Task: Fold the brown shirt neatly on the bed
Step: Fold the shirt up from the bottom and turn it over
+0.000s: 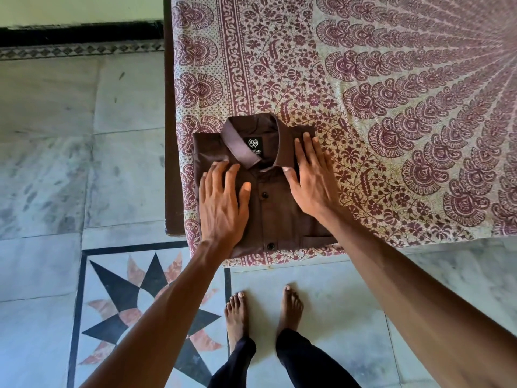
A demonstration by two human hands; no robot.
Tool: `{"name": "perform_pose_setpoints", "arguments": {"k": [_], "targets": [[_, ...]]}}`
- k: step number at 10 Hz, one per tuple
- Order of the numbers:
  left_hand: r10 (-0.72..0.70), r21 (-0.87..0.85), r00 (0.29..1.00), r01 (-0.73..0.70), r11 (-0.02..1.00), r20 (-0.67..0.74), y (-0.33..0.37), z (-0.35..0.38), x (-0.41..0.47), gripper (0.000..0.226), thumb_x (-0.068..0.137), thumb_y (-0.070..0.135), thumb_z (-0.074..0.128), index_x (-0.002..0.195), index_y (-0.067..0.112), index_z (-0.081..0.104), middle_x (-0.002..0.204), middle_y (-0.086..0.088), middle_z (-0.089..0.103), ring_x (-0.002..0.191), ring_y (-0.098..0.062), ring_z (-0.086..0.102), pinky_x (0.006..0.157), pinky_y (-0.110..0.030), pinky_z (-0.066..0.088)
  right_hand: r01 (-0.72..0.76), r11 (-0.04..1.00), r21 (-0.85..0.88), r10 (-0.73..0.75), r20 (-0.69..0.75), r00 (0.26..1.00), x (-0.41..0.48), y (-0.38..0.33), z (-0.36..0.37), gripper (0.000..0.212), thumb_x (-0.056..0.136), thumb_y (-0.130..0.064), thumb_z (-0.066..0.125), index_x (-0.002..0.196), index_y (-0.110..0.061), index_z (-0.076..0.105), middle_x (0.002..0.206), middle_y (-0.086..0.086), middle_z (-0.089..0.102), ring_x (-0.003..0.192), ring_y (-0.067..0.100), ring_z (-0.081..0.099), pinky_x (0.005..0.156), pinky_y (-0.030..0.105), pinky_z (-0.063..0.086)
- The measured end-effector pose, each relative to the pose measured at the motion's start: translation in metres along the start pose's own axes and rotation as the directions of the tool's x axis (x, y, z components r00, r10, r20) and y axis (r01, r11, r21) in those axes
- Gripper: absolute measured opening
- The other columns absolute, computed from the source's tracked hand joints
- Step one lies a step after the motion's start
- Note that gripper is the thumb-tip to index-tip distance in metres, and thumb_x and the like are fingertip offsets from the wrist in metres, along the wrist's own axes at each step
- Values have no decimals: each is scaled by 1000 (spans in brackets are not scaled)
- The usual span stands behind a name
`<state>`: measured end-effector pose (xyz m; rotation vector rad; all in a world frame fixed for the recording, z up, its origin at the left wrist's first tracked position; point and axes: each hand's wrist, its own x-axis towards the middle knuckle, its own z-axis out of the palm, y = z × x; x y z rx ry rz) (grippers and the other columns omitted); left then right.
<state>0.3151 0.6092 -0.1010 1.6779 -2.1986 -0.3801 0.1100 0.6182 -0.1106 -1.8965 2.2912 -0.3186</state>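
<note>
Grip spread flat: your left hand and right hand press the folded shirt; dragging them could pull it off the bed edge.

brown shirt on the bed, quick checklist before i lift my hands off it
1. Brown shirt folded into a rectangle, collar on top: ok
2. Left hand flat on its left half: ok
3. Right hand flat along its right side: ok
4. Visible buttons fastened, placket straight: ok
5. Shirt wholly on the bed, though close to the corner edge: ok
6. Sleeves tucked evenly underneath: cannot tell
</note>
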Motion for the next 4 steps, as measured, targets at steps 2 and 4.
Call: {"name": "perform_pose_setpoints", "arguments": {"k": [2, 4], "targets": [[-43, 80, 995, 36, 996, 90, -5, 3, 1, 64, 100, 51, 25, 152, 15, 23, 162, -8, 12, 150, -24, 6, 122, -44, 9, -18, 994, -104, 23, 50, 998, -4, 7, -4, 72, 98, -59, 19, 152, -13, 24, 162, 10, 15, 150, 27, 11, 119, 54, 16], [-142, -113, 987, 150, 982, 79, 11, -32, -21, 59, 97, 41, 45, 147, 13, 33, 156, -11, 27, 145, -27, 23, 118, -45, 25, -92, 987, 131, 100, -57, 993, -60, -21, -52, 56, 101, -43, 39, 145, -8, 39, 153, 12, 35, 143, 28, 30, 116, 43, 28]]}}
